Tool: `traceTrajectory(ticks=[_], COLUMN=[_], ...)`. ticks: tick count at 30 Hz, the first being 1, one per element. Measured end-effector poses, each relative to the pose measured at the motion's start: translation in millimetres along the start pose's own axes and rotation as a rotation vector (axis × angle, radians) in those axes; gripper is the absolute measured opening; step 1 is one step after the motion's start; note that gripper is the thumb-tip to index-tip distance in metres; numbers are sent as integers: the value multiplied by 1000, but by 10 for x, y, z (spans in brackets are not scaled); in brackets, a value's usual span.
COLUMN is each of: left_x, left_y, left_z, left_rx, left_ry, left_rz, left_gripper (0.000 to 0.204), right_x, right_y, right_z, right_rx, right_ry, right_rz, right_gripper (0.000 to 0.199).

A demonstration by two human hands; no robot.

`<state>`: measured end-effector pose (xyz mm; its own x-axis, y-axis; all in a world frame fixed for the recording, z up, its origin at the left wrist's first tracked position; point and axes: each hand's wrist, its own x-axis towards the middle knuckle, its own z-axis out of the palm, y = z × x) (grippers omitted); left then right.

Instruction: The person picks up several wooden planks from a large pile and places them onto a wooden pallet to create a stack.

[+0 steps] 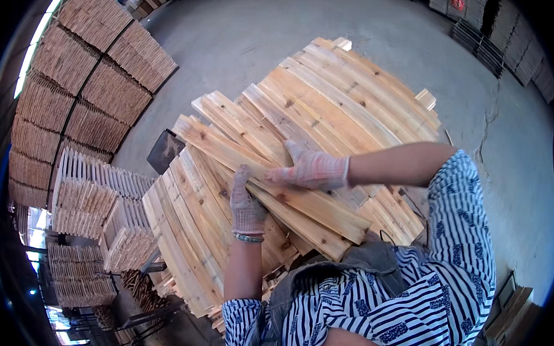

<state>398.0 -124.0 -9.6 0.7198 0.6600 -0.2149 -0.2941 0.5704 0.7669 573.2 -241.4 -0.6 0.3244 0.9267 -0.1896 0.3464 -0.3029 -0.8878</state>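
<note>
Two long wooden boards lie slanted across the pile in front of me, the upper board [322, 207] partly over the lower board [305, 225]. My left hand [247, 203], in a pale knitted glove, is closed round the left edge of these boards. My right hand [314, 166], in a pinkish-white glove, rests across the top of the upper board. Its thumb stands apart and its fingers reach left toward my left hand. The fingertips are slightly blurred. Under the boards spreads a broad pile of planks [348, 100], light in colour with dark knots.
Tall strapped stacks of wood [88, 89] stand at the far left. Nearer are crisscrossed slat stacks [87, 195] and a dark bin [165, 151]. Grey concrete floor [238, 37] surrounds the pile. More stacked bundles [462, 0] line the far right.
</note>
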Motion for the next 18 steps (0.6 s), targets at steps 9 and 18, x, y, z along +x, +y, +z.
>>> traceTrajectory(ticks=[9,18], left_x=[65,229], left_y=[135,-159], left_z=[451,561], left_rx=[-14,30], left_ry=[-144,-68], left_rz=[-136,-163], left_gripper=[53,56], right_x=[-410,-556], right_y=[-590,-415], right_z=[-750,-565], right_rx=[-107,-128], right_ry=[90,0], right_rz=[24,179], right_gripper=[119,132])
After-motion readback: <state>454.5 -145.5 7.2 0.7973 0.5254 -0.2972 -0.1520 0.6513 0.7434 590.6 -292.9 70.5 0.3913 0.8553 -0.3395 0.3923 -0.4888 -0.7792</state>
